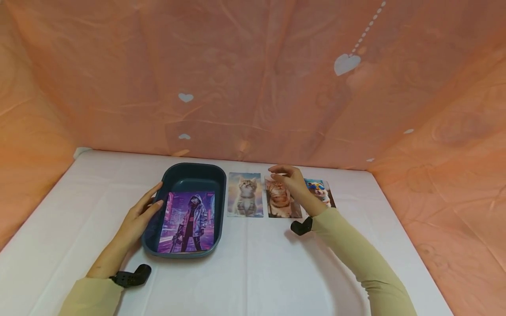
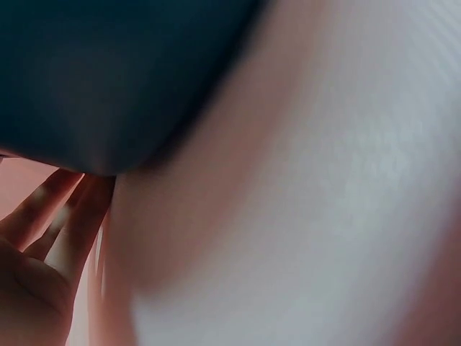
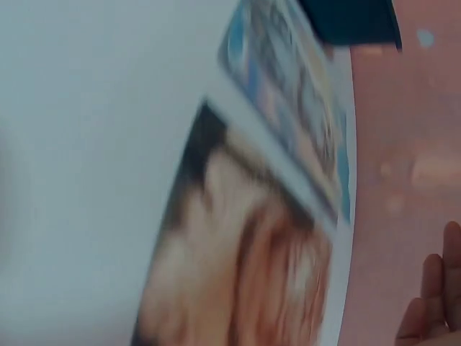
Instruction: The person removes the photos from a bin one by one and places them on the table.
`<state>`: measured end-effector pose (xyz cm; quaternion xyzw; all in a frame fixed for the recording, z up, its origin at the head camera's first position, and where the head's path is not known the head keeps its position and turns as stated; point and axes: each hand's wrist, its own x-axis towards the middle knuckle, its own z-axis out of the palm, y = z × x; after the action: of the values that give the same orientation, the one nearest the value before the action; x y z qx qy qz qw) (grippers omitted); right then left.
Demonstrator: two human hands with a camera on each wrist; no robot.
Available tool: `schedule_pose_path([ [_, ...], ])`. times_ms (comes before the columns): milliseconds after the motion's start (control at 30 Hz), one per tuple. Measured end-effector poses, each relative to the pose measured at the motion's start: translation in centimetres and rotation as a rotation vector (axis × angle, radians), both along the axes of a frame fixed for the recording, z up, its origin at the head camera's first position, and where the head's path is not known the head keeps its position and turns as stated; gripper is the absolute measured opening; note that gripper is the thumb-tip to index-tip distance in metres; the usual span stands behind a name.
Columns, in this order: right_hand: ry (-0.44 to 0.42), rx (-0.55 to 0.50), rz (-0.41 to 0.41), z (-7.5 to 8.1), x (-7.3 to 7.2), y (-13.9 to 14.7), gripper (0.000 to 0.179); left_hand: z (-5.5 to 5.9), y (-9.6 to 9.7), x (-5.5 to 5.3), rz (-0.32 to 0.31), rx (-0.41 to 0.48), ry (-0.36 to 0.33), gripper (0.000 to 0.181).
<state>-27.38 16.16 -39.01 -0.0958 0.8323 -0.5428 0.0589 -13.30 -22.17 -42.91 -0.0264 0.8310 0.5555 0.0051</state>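
My left hand [image 1: 138, 217] grips the left side of a dark blue tray [image 1: 193, 172], with the thumb at the rim. In the left wrist view its fingers [image 2: 72, 231] touch the tray's outer wall [image 2: 108, 86]. Inside the tray lies a purple picture card [image 1: 193, 221] of a hooded figure. My right hand [image 1: 292, 180], loosely bent and holding nothing, hovers above an orange cat card [image 1: 282, 206], hiding part of it. Left of that lies a grey kitten card [image 1: 246, 195]. A card of an animal in blue goggles [image 1: 319, 191] is partly behind the right wrist.
The three animal cards form a row on the white tabletop [image 1: 245, 272], right of the tray. An orange cloth [image 1: 253, 79] with pale hearts rises behind the table and along both sides. Each wrist wears a black device [image 1: 132, 276].
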Motion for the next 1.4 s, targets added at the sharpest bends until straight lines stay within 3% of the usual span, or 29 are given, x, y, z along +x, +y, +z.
schedule_pose_path([
  [500, -0.155, -0.155, 0.140, 1.4, 1.1, -6.5, 0.026, -0.1, 0.0, -0.1, 0.002, -0.006, 0.010, 0.056],
  [733, -0.198, -0.106, 0.203, 2.3, 1.0, -9.0, 0.028, -0.3, 0.0, -0.2, 0.000, -0.005, 0.007, 0.056],
  [867, -0.189, -0.134, 0.242, 2.8, 1.1, -10.8, 0.032, -0.3, 0.0, -0.1, 0.002, -0.006, 0.012, 0.056],
  [1033, -0.253, -0.176, 0.270, 3.2, 1.3, -12.9, 0.033, -0.3, 0.0, 0.0, 0.003, -0.008, 0.013, 0.056],
  [1400, -0.389, -0.218, 0.297, 2.5, 1.0, -16.5, 0.033, -0.4, 0.1, -0.1, 0.008, 0.006, 0.011, 0.056],
])
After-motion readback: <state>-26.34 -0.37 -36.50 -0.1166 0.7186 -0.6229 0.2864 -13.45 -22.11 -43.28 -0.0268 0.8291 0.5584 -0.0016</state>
